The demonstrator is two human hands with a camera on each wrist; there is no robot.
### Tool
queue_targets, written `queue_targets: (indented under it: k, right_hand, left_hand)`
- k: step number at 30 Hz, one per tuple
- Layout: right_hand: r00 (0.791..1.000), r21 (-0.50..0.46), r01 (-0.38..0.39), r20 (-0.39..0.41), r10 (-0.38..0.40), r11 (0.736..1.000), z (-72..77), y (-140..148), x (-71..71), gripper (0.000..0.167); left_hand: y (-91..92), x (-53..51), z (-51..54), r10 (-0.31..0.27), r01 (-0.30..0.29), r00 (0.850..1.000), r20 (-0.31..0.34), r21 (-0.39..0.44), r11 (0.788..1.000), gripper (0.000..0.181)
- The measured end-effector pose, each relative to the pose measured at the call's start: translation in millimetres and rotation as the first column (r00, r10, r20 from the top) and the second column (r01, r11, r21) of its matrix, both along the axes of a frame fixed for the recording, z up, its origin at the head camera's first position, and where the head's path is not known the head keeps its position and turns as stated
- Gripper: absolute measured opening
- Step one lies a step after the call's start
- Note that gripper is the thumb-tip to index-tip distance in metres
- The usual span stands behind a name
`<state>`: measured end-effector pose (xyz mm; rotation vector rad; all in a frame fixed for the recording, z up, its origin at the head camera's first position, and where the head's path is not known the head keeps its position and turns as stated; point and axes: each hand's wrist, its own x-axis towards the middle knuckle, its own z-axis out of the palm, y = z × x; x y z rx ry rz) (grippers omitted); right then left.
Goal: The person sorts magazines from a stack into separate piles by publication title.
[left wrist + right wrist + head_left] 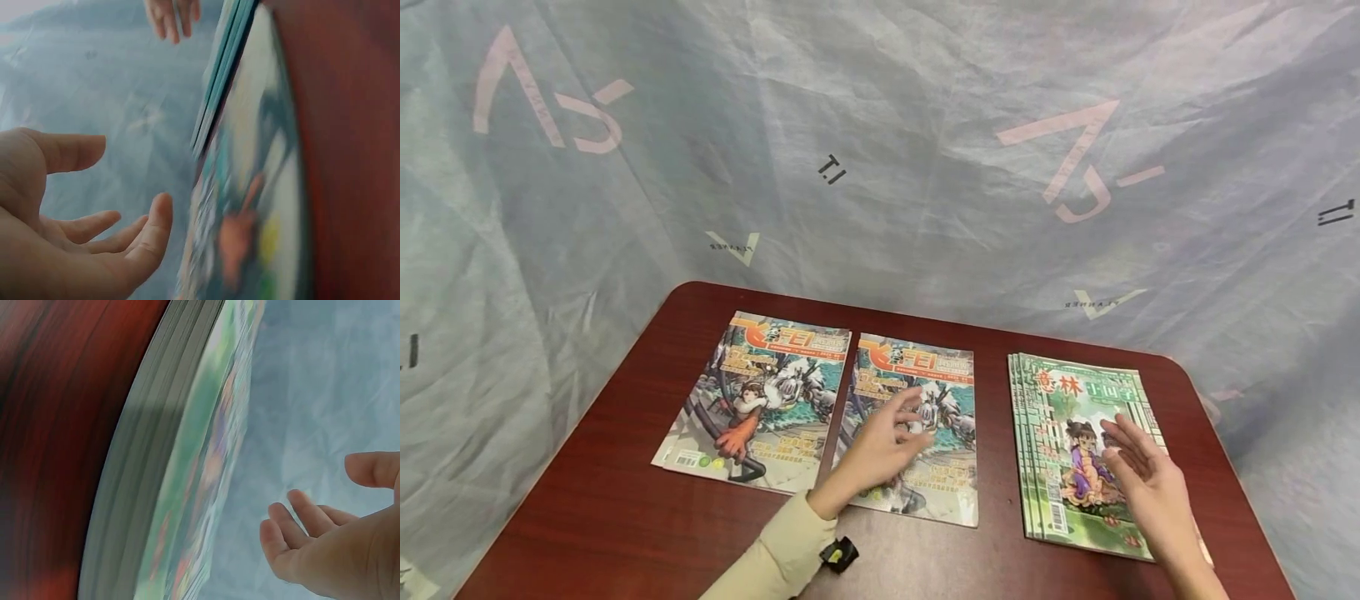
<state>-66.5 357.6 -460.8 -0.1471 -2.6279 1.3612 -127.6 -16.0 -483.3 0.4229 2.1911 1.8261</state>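
Observation:
Two magazines with the same orange-titled cover lie side by side: the left one [782,392] and the middle one [940,492]. At the right is a stack of green-covered magazines [1045,450], slightly fanned at its left edge. My left hand [883,450] hovers over the middle magazine, fingers loosely bent, holding nothing. Above the green stack is my right hand [1150,483], thumb and fingers apart, with nothing in it. In the right wrist view the stack's page edges [144,450] show several layers, and the hand [337,544] stays apart from them.
A dark red table [610,500] bears the magazines, its far edge near a grey printed cloth [880,167] that hangs behind and around it. A small black device [838,554] sits at the left sleeve's cuff [797,533].

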Motion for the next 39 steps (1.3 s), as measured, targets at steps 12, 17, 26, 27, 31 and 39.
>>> queue_targets:
  k: [12,17,26,27,31,39]
  right_hand:
    - [0.986,-0.135,-0.159,-0.061,0.152,0.978,1.9,-64,-7.5,0.057]
    - [0.980,-0.155,-0.201,-0.039,0.198,0.967,-1.3,-89,-9.8,0.057]
    - [0.968,-0.228,-0.189,0.121,0.220,0.955,-8.4,-121,-14.9,0.062]
    - [0.966,-0.218,-0.182,0.140,0.216,0.959,-9.2,-123,-15.8,0.063]
    - [0.960,-0.170,-0.159,0.201,0.192,0.972,-11.3,-130,-19.1,0.067]
    - [0.949,-0.239,-0.112,0.262,0.175,0.965,-12.9,-140,-20.1,0.075]
  left_hand:
    - [-47.1,-22.5,18.1,0.135,-0.136,0.990,-0.040,-0.019,0.991,0.065]
    - [-61.0,-28.8,17.9,0.159,-0.159,0.987,-0.011,-0.075,0.984,0.067]
    - [-66.8,-33.2,9.6,0.195,-0.194,0.980,-0.030,-0.330,0.924,0.071]
    - [-66.5,-33.2,8.4,0.193,-0.192,0.981,-0.032,-0.352,0.916,0.071]
    - [-67.4,-33.8,4.7,0.183,-0.181,0.983,-0.031,-0.378,0.908,0.073]
    - [-72.3,-46.8,-32.6,0.161,-0.170,0.985,-0.058,-0.433,0.885,0.086]
